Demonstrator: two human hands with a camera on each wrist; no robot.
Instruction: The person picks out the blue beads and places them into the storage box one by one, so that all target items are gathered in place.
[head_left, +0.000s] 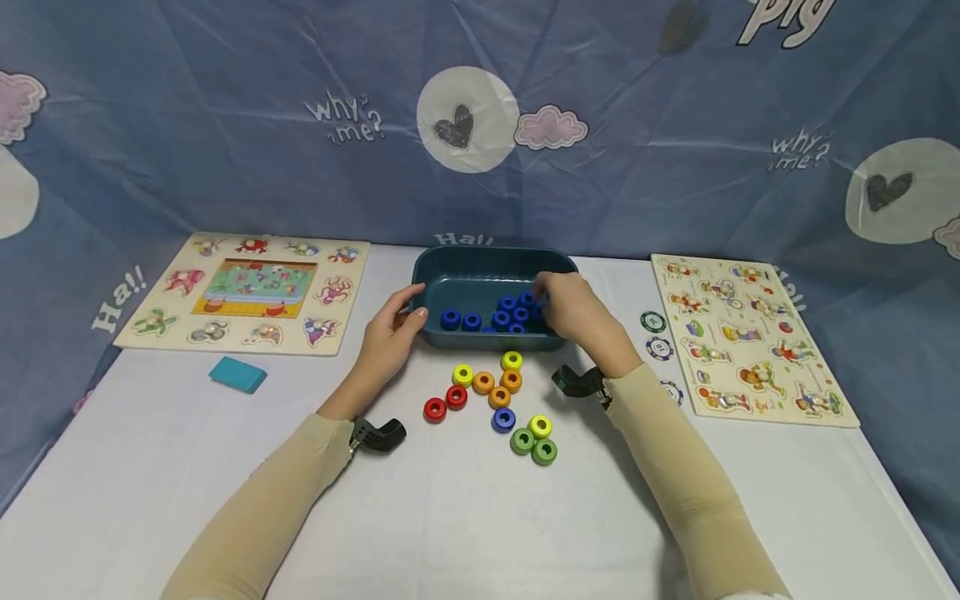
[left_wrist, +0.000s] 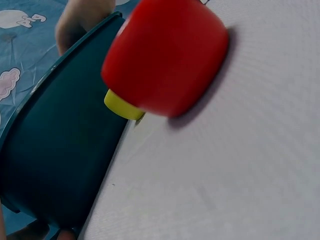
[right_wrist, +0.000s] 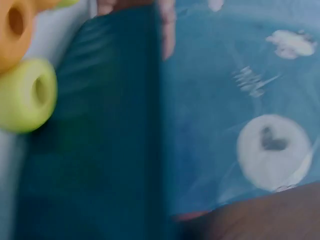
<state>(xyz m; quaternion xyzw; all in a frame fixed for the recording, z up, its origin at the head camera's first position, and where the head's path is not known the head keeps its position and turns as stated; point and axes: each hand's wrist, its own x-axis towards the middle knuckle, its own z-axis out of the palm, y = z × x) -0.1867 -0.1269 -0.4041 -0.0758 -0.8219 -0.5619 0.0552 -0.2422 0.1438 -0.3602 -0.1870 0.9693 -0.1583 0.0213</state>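
Observation:
A dark teal plastic tray [head_left: 480, 340] stands at the back of the table, with several blue rings [head_left: 501, 319] in its right and front part. My left hand [head_left: 390, 329] grips the tray's left end, thumb toward the front corner. Over the right end reaches my right hand [head_left: 573, 310], fingers bent down into the tray beside the blue rings; its fingertips are hidden, so whether they pinch a ring cannot be told. In front of the tray lie loose rings: red [head_left: 435, 409], yellow [head_left: 462, 375], orange [head_left: 499, 397], green [head_left: 544, 451] and one blue [head_left: 503, 419].
On the left lies a wooden picture puzzle board [head_left: 172, 321], with a turquoise block [head_left: 237, 375] in front of it. Another puzzle board [head_left: 750, 342] is on the right, with several poker chips [head_left: 660, 348] along its left edge. A blue printed cloth [head_left: 637, 200] hangs behind the table.

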